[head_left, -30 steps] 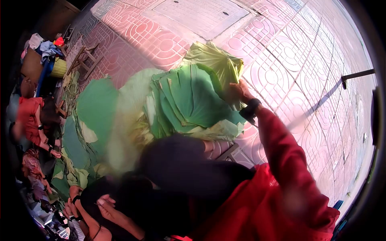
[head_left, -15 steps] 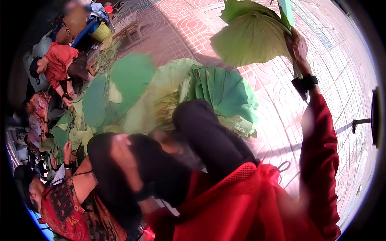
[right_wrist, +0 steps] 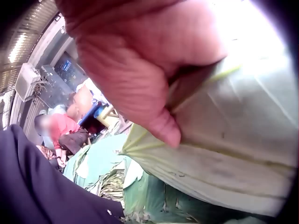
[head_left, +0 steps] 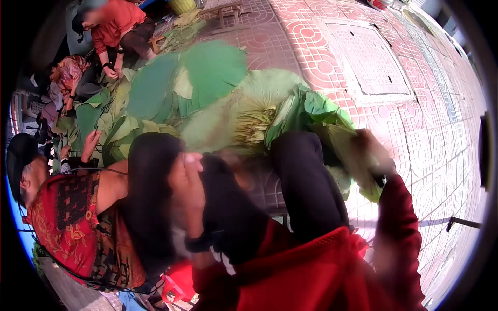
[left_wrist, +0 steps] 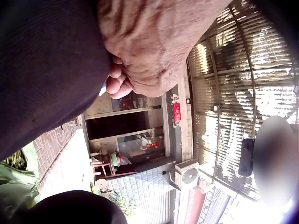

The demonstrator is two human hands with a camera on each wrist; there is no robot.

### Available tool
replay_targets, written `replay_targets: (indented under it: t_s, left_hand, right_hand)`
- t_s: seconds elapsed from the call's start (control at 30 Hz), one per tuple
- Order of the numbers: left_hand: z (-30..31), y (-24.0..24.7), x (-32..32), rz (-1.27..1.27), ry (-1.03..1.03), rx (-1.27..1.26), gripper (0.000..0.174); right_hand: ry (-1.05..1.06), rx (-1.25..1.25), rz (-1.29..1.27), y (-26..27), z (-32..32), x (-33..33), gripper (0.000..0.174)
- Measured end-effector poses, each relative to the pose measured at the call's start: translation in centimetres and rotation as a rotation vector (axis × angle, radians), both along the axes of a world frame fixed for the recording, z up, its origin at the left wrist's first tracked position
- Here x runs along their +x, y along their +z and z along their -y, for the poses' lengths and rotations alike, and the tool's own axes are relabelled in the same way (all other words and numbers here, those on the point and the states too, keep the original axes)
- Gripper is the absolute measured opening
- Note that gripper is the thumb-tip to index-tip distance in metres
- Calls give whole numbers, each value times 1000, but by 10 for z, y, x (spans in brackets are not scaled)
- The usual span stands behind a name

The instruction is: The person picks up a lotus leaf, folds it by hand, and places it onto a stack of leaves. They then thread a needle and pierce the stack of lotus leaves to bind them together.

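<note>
We pinch leaf in right hand, by leaf pile; left hand curled near knee, grip we can't tell.

Left of the left hand sits a person in a patterned top; farther beyond crouches one in a red shirt. A yellow basket and wooden stool stand well beyond that hand. Past the right hand lies a slab in patterned paving; a pole is to its right.
</note>
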State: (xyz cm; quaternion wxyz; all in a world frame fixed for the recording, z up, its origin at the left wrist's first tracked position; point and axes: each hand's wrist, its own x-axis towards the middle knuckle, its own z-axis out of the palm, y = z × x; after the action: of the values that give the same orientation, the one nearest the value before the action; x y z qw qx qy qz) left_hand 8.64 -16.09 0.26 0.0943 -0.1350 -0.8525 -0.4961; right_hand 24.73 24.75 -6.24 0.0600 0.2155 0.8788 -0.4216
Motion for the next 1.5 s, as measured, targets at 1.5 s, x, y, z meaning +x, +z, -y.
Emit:
replay_targets:
  t_s: [1.5]
  left_hand:
    - [-133, 7, -49, 326, -381, 115, 41]
  right_hand:
    - [620, -627, -342, 68, 89, -168, 36]
